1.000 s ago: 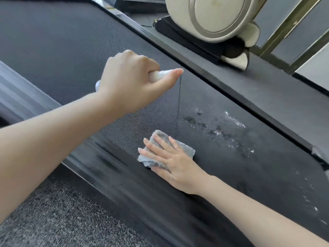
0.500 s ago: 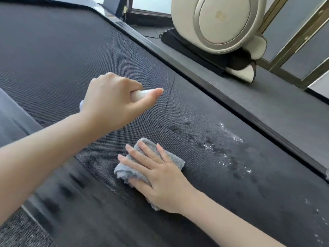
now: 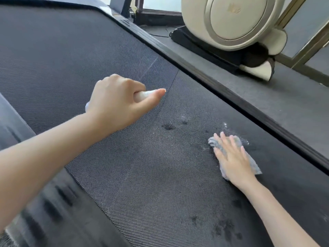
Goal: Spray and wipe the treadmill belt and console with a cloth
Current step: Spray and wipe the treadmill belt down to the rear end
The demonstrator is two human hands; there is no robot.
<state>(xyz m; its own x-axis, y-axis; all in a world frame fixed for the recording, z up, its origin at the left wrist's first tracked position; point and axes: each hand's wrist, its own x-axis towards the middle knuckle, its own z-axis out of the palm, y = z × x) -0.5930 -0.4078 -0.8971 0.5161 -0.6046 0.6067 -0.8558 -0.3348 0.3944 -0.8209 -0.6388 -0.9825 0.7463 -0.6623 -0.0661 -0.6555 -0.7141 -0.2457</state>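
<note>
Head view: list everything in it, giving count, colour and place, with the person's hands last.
treadmill belt: one, black mesh texture, fills most of the view
wet spray patches: several, dark with pale droplets, on the belt between and near the hands
side rails: two, black, one along each long edge of the belt
cloth: one, grey, flat on the belt at right
spray bottle: one, white, mostly hidden in a fist above the belt
exercise machine housing: one, cream, round, top right on the floor
floor mat: one, dark grey, beyond the far rail
left hand: grips the spray bottle
right hand: presses flat on the cloth
</note>
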